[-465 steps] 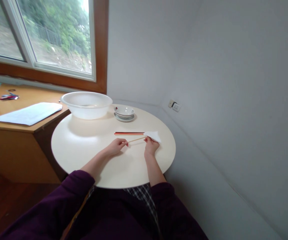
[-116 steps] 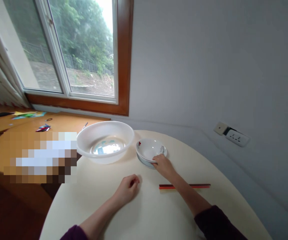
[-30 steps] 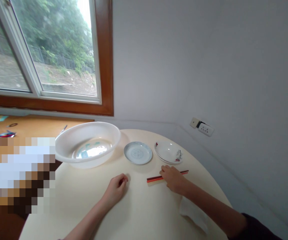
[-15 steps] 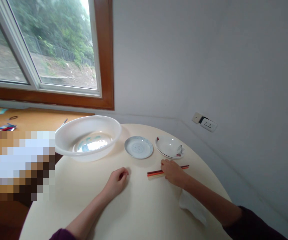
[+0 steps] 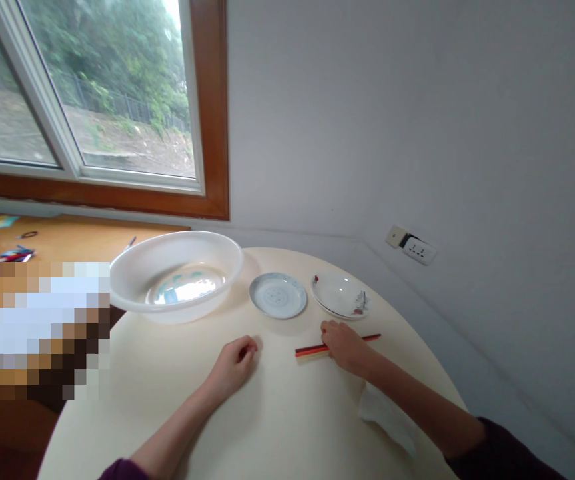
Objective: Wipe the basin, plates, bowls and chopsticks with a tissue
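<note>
My right hand (image 5: 346,347) lies over the middle of a bundle of red, black and pale chopsticks (image 5: 310,349) on the round cream table (image 5: 277,427), its fingers curled down onto them. My left hand (image 5: 234,363) rests on the table to the left as a loose fist with nothing in it. Just beyond the chopsticks sit a small blue-grey plate (image 5: 278,295) and, to its right, a white shallow bowl (image 5: 337,293) with red marks. A white napkin (image 5: 387,420) lies flat under my right forearm.
A large white plastic basin (image 5: 132,283) with a little water stands at the table's far left. A wooden desk (image 5: 67,243) with papers and small items adjoins on the left, under the window. A wall socket (image 5: 420,250) sits on the grey wall to the right.
Since several seconds ago the white bowl has come off the blue-grey plate and stands to its right. In the last second my right hand stays on the chopsticks; my left hand is still.
</note>
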A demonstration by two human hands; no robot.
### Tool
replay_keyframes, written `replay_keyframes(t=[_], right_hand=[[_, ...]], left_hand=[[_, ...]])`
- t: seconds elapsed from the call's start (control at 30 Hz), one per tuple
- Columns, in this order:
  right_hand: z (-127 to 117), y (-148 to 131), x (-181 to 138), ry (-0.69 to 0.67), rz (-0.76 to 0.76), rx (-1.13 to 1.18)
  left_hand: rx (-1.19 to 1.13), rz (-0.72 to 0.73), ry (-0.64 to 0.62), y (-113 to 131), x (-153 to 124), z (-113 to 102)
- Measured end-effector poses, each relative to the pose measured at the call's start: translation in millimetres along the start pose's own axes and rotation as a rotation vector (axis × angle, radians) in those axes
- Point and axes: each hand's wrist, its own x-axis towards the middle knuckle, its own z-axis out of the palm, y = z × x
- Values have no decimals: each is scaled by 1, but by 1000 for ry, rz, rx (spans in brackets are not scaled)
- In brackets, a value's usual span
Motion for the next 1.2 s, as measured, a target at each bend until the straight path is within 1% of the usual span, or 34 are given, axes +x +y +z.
replay_keyframes(t=[0.23, 0.4, 0.47, 0.6, 0.67, 0.77, 0.87, 0.97, 1.07, 1.2], right_hand=[[-4, -9, 3, -8, 11, -8], [-7, -25, 11, 18, -22, 12], [-9, -35, 15, 37, -40, 22], [-15, -62, 26, 90, -56, 48], [-19, -77, 33, 117, -80, 71], [-25, -97, 42, 143, -140, 117], [-28, -110, 50, 155, -166, 163], [-25, -115, 56, 168, -140, 208], [-19, -111, 59, 188, -106, 293], [-8, -102, 60, 252, -69, 526]], left_hand=[[24, 25, 11, -3, 0, 1], [18, 40, 22, -2, 0, 1], [40, 68, 36, -3, 0, 3], [155, 193, 83, -7, -2, 5], [243, 232, 93, -10, -3, 6], [382, 225, 65, -13, -5, 6], [489, 201, 25, -12, -6, 4], [555, 176, 24, -9, -6, 2], [565, 151, 29, -7, -6, 0], [536, 135, 21, -6, -5, -1]])
